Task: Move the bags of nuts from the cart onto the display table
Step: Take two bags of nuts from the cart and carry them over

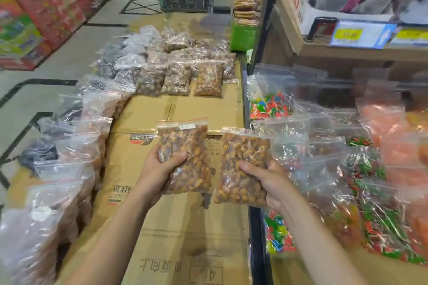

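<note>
**Two bags of nuts held above the cardboard-topped table**

Two bare forearms reach forward from the bottom edge, each ending in a hand closed around a clear zip bag. The left hand grips the left bag of nuts from its left side, thumb across the front, bag upright with its red-lined seal on top. The right hand grips the right bag of nuts from its right side, thumb pressed on the front. The two bags hang side by side, nearly touching, over the flattened cardboard that covers the table.

Farther along that cardboard lie rows of filled bags, the nearest row flat and side by side. More clear bags are stacked along the left edge, leaning over one another. To the right, past a dark rail, bags of red and green sweets and orange pieces are piled beneath a shelf carrying yellow price tags.
</note>
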Tool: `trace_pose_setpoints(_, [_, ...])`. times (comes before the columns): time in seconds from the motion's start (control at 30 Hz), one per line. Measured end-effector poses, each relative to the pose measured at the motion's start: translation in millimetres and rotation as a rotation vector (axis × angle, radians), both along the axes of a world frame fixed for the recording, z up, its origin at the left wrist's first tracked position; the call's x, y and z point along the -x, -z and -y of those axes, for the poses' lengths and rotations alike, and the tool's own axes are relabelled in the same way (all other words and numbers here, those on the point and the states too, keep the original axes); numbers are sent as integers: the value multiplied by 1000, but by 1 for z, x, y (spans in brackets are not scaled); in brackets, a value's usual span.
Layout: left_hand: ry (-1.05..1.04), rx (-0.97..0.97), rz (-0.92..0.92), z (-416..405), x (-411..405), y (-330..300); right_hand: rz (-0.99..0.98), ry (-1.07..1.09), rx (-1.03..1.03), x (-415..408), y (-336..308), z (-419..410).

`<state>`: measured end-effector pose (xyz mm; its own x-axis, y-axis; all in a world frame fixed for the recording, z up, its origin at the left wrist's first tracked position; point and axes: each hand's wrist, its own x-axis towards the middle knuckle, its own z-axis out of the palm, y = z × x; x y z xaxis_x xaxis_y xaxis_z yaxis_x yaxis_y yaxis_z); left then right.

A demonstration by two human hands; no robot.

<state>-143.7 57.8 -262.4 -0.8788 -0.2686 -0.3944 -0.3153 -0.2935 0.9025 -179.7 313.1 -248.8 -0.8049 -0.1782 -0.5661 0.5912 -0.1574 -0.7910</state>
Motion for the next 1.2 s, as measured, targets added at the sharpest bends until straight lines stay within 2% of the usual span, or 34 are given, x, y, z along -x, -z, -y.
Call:
trace_pose_setpoints(0.2, [31, -21, 62, 35, 78, 32, 39, 111, -52, 41, 9, 38])
trace_pose_setpoints(0.43, [71, -106, 119, 35, 199, 63, 34, 165, -79, 79, 27, 57])
trace_pose_setpoints(0.6, [90, -91, 121, 25, 269, 58, -8, 102, -156, 93, 29, 58])
trace_pose_setpoints(0.7, [134, -11, 114, 21, 292, 55, -17, 84, -206, 98, 25, 59])
trace_pose_setpoints(0.8, [204, 114, 132, 23, 291, 50, -15, 75, -209, 101, 19, 59])
trace_pose_setpoints(0.93, [218, 451, 129, 38, 261, 40, -23, 73, -197, 98, 15, 63])
trace_pose_setpoints(1.03, [268, 568, 52, 49, 215, 31, -29, 51, -197, 98, 20, 73])
trace_pose_setpoints(1.2, [404, 750, 39, 57, 141, 28, -4, 4, -153, 121, 35, 109])
